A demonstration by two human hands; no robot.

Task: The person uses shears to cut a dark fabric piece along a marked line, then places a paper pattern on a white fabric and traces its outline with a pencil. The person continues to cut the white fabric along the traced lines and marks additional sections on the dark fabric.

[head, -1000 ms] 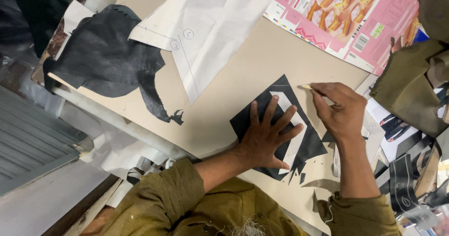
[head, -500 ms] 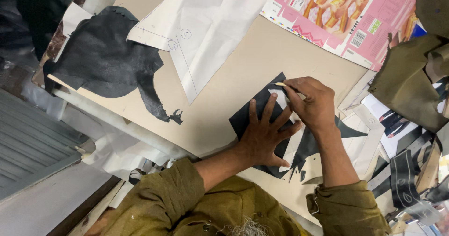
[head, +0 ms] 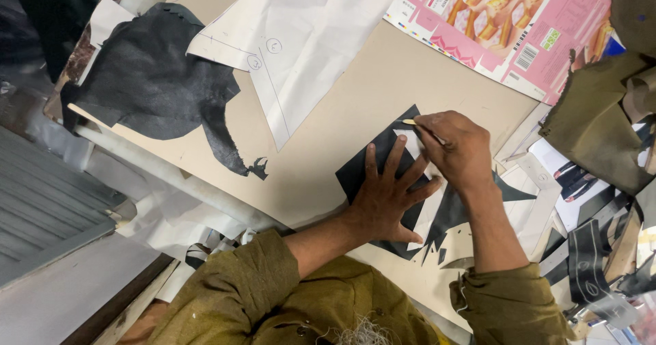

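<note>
Black sheet (head: 362, 170), flat and dark with jagged cut edges, is laid on the tan desk (head: 321, 133). It is pressed down by the open left hand (head: 386, 198). A thin pale stick (head: 418, 126) is gripped by the closed right hand (head: 458, 150) at its top edge.

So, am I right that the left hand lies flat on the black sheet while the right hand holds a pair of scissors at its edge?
Not quite: the right hand holds a thin pale stick-like tool, not scissors. The head view shows it; the left hand does lie flat on the black sheet.

Flat black sheet (head: 355, 174) on the tan tabletop, white template (head: 415, 147) atop it, thin pale marking stick (head: 410, 121) at its edge.
</note>
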